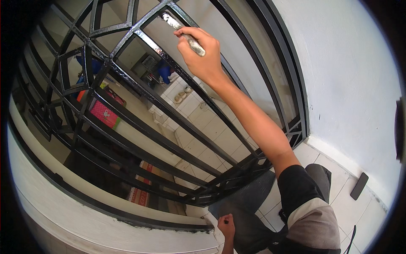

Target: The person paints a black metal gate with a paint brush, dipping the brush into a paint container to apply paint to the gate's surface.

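My right hand (203,52) grips a paint-stained paintbrush (171,21) by its handle. The dark bristles are at the upper bar of a black metal grille gate (152,90), close to a corner where bars meet; whether they touch is hard to tell. Wet-looking black paint shines on the bars near the brush. Low in the view, my left hand (226,223) is curled beside my dark trouser leg (245,228). A dark spot shows within its fingers, too small to tell whether it is an object or a shadow.
A white wall (345,82) rises on the right, with a dark phone-like slab (359,186) on the tiled floor below. A white ledge (111,228) runs along the lower left. Behind the bars are shoes (182,94), a pink item (104,113) and a cardboard box (139,193).
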`<state>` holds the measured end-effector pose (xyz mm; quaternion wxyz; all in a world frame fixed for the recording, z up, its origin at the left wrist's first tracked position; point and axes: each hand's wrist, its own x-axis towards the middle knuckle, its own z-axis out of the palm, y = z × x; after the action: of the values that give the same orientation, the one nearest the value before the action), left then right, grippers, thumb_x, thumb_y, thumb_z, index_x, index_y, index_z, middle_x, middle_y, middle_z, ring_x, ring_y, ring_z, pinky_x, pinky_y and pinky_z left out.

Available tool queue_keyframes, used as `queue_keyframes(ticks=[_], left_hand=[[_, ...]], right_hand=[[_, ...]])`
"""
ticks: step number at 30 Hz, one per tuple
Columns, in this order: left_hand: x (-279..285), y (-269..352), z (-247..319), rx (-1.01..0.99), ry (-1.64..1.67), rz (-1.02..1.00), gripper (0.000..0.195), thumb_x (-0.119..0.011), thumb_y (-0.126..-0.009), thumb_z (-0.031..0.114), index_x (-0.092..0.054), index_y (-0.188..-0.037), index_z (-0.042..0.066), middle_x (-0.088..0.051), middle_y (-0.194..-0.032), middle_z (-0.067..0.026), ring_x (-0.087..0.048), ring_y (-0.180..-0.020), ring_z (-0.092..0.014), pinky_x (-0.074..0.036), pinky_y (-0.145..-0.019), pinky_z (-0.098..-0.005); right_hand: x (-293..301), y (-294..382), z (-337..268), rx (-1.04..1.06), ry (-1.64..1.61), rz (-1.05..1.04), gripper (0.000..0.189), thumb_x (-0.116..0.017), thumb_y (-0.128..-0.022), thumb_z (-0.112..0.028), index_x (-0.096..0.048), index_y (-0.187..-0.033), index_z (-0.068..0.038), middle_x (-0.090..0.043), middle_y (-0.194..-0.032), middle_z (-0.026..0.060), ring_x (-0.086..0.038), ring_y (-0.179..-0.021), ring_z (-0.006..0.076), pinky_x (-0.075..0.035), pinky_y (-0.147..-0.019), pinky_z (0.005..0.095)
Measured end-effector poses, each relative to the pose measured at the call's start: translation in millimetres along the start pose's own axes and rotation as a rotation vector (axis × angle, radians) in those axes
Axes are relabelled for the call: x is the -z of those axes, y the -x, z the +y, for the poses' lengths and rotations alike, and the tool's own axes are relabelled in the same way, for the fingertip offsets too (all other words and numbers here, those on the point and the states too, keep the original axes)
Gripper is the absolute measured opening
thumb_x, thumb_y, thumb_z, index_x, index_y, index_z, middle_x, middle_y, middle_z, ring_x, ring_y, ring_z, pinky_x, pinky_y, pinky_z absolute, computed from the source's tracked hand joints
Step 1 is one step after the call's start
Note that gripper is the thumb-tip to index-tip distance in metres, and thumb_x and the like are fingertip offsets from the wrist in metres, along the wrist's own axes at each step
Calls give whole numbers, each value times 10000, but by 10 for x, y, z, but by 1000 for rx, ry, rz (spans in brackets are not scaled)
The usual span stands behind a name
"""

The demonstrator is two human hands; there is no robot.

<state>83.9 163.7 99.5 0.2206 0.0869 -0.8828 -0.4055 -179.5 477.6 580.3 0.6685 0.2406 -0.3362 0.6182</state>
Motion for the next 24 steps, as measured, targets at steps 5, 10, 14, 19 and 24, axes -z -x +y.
queue_keyframes(ticks=[5, 10, 14, 19, 24], left_hand=[[-2, -21, 18, -3, 40, 16, 170, -759, -835, 166, -693, -766, 25, -610, -689, -60, -588, -689, -205, -459, -677, -345], [-4, -32, 34, -17, 54, 23, 179, -755, -842, 171, -694, -760, 24, -612, -684, -62, -586, -690, -212, -459, -692, -362], [-6, 16, -29, 18, 55, 13, 176, -749, -845, 170, -697, -766, 22, -614, -688, -60, -590, -695, -214, -463, -699, -363], [72, 45, -18, 18, 39, 30, 172, -749, -844, 167, -699, -771, 20, -624, -706, -60, -598, -693, -205, -469, -680, -353], [99, 41, -111, 2, 82, 49, 151, -755, -841, 150, -705, -785, 19, -624, -708, -56, -590, -667, -191, -463, -650, -341]], right_hand=[[-85, 284, -283, 204, -52, -165, 162, -641, -815, -38, -678, -970, -10, -676, -869, 148, -660, -786, 264, -515, -720, 339], [-438, 758, -325, 49, -105, -278, 139, -609, -895, -38, -637, -1029, -13, -673, -940, 129, -660, -809, 248, -513, -751, 332], [-634, 751, -164, 8, -93, -145, 161, -622, -875, -31, -611, -1033, -9, -639, -934, 181, -640, -820, 346, -506, -748, 389], [-857, 717, -104, 47, -100, -96, 165, -614, -884, -63, -617, -1040, -7, -646, -934, 184, -651, -833, 345, -511, -750, 397], [-866, 819, -119, -3, -172, -270, 149, -622, -888, -74, -648, -1014, 1, -669, -909, 163, -661, -799, 287, -517, -738, 360]])
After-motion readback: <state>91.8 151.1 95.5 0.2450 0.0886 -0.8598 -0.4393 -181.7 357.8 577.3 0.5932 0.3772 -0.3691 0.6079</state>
